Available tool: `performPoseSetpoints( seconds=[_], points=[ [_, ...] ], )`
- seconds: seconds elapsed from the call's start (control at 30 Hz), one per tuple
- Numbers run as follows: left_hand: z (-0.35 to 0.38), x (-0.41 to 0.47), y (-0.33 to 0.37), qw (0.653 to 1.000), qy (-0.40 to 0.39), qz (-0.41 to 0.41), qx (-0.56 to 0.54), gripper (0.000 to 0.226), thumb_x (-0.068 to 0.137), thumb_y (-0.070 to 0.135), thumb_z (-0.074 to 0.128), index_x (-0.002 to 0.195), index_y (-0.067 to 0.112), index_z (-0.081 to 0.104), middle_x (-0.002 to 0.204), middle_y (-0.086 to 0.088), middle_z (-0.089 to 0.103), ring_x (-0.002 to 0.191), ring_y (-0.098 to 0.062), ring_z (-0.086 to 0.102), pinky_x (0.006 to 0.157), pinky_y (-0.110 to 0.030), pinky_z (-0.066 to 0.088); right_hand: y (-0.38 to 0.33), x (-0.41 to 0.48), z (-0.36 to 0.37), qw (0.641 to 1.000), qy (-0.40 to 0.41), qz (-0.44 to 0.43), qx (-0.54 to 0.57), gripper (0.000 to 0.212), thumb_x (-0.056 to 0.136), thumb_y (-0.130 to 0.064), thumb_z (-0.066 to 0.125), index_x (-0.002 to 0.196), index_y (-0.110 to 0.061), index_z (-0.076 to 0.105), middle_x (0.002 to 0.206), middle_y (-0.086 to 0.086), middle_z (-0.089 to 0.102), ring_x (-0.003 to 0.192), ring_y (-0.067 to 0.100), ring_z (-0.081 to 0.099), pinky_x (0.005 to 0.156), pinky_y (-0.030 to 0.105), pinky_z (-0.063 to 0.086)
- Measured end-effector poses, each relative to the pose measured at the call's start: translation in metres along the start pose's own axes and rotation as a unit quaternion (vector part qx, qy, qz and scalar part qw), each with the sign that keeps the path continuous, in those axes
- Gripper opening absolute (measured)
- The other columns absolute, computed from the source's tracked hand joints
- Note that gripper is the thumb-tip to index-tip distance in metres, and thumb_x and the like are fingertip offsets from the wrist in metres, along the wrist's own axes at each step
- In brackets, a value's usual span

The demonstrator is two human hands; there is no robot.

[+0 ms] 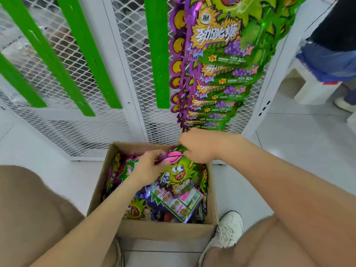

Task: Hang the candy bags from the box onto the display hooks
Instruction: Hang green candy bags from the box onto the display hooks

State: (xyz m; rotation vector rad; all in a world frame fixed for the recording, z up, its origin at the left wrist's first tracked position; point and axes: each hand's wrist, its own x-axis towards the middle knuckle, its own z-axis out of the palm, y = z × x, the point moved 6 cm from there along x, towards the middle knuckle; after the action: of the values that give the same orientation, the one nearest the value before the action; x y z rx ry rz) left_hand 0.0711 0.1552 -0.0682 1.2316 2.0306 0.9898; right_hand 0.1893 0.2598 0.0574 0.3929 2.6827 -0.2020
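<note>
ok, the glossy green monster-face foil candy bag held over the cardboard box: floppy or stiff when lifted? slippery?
Probably floppy: the glossy green monster-face candy bag sags below the left hand and right hand pinching its top. Likely light: a fingertip pinch holds it. Shiny film, possibly slippery.

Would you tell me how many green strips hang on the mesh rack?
4 green strips: three on the left mesh panel, one beside the hanging candy bags, which may hide another.

Cardboard box (163, 231) on tiled floor (300, 155)
</note>
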Motion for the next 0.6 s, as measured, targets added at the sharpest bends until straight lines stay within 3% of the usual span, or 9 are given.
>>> performPoseSetpoints(
  seconds=[0.07, 0.13, 0.23, 0.3, 0.37, 0.5, 0.6],
  points=[
    [-0.022, 0.0, 0.04, 0.998, -0.053, 0.03, -0.031, 0.01, 0.098, 0.025, 0.076, 0.099, 0.017, 0.071, 0.091, -0.007, 0.072, 0.085, -0.028, 0.066, 0.083, -0.042, 0.053, 0.006, -0.007, -0.017, 0.998, 0.061, 0.015, 0.018, 0.02, 0.099, -0.016, 0.059, 0.115, -0.006, 0.054, 0.106, 0.013, 0.059, 0.106, 0.034, 0.061, 0.085, 0.048, 0.056],
    [-0.048, -0.003, 0.076, 0.994, -0.075, 0.055, -0.055, 0.01, 0.097, 0.023, 0.077, 0.106, 0.02, 0.072, 0.098, -0.015, 0.074, 0.093, -0.037, 0.069, 0.088, -0.048, 0.055, 0.012, -0.017, -0.039, 0.99, 0.121, 0.018, 0.063, 0.031, 0.101, -0.027, 0.063, 0.125, -0.008, 0.059, 0.116, 0.013, 0.064, 0.11, 0.029, 0.06, 0.09, 0.041, 0.053],
    [-0.088, -0.013, 0.124, 0.989, -0.079, 0.106, -0.07, 0.01, 0.095, 0.022, 0.078, 0.101, 0.027, 0.071, 0.093, -0.006, 0.073, 0.085, -0.019, 0.065, 0.083, -0.041, 0.053, 0.019, -0.042, -0.077, 0.96, 0.21, 0.006, 0.186, 0.018, 0.103, -0.029, 0.063, 0.105, -0.014, 0.074, 0.088, 0.004, 0.073, 0.075, 0.012, 0.06, 0.063, 0.024, 0.043],
    [-0.11, -0.021, 0.153, 0.986, -0.069, 0.122, -0.088, 0.012, 0.095, 0.024, 0.078, 0.103, 0.031, 0.071, 0.098, 0.0, 0.076, 0.092, -0.013, 0.065, 0.089, -0.037, 0.053, 0.022, -0.059, -0.095, 0.931, 0.25, -0.008, 0.267, 0.016, 0.104, -0.029, 0.063, 0.093, -0.023, 0.073, 0.076, -0.003, 0.071, 0.064, 0.005, 0.054, 0.06, 0.023, 0.042],
    [-0.124, -0.026, 0.18, 0.985, -0.065, 0.138, -0.082, 0.017, 0.096, 0.018, 0.075, 0.103, 0.033, 0.071, 0.1, 0.003, 0.078, 0.093, -0.009, 0.066, 0.09, -0.032, 0.054, 0.021, -0.071, -0.109, 0.907, 0.289, -0.019, 0.306, 0.02, 0.105, -0.026, 0.06, 0.087, -0.025, 0.069, 0.068, -0.008, 0.062, 0.06, 0.003, 0.048, 0.061, 0.028, 0.04],
    [-0.145, -0.028, 0.231, 0.982, -0.056, 0.163, -0.078, 0.019, 0.096, 0.027, 0.074, 0.113, 0.032, 0.069, 0.113, -0.008, 0.073, 0.105, -0.029, 0.066, 0.104, -0.055, 0.05, 0.018, -0.095, -0.138, 0.863, 0.412, 0.0, 0.292, 0.017, 0.106, -0.022, 0.057, 0.095, -0.025, 0.068, 0.067, -0.007, 0.061, 0.057, 0.005, 0.049, 0.059, 0.02, 0.035],
    [-0.159, -0.025, 0.27, 0.98, -0.04, 0.177, -0.084, 0.024, 0.099, 0.037, 0.07, 0.121, 0.029, 0.067, 0.119, -0.006, 0.071, 0.112, -0.02, 0.065, 0.11, -0.052, 0.048, 0.013, -0.123, -0.17, 0.81, 0.536, 0.028, 0.235, 0.012, 0.105, -0.025, 0.055, 0.103, -0.027, 0.068, 0.077, -0.011, 0.064, 0.068, 0.007, 0.057, 0.065, 0.028, 0.043]
  ],
)
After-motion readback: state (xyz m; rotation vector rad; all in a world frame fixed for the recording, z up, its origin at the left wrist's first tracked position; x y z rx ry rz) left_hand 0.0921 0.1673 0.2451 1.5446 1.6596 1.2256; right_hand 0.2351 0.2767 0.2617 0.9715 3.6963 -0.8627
